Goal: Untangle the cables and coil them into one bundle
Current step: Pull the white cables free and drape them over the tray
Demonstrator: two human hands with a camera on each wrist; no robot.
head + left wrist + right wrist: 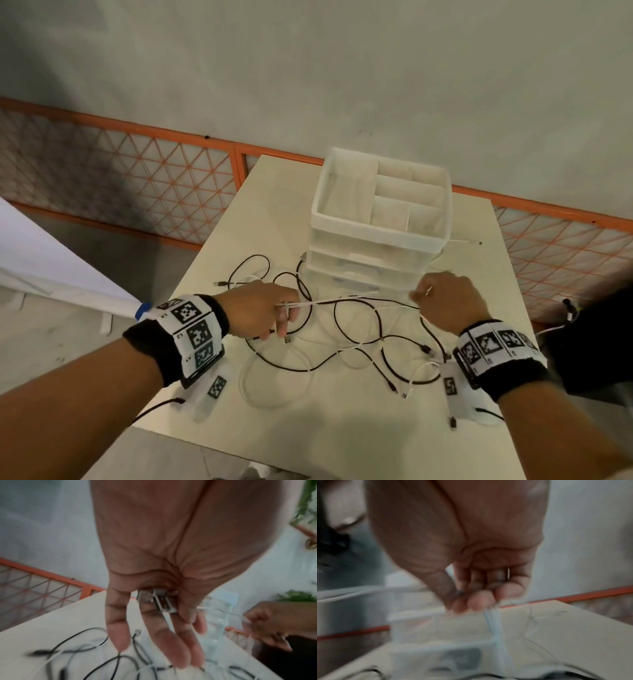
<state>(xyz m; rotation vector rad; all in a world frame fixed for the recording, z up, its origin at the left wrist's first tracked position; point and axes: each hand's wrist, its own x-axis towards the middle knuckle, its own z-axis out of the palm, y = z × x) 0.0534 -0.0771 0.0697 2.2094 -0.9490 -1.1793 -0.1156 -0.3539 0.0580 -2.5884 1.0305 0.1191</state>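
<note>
A white cable (356, 300) is stretched taut above the table between my two hands. My left hand (270, 310) pinches one end of it; in the left wrist view its USB plug (163, 603) sits between thumb and fingers (171, 642). My right hand (445, 298) grips the other part of the white cable (493, 618) in curled fingers. Below them several black cables (383, 346) and other white cables (274, 380) lie tangled on the white table (308, 431).
A translucent plastic drawer organiser (380, 219) stands at the back of the table, just beyond my hands. An orange mesh fence (137, 171) runs behind the table. Loose plug ends (452, 422) lie near the front right edge. A dark object (596, 342) sits right of the table.
</note>
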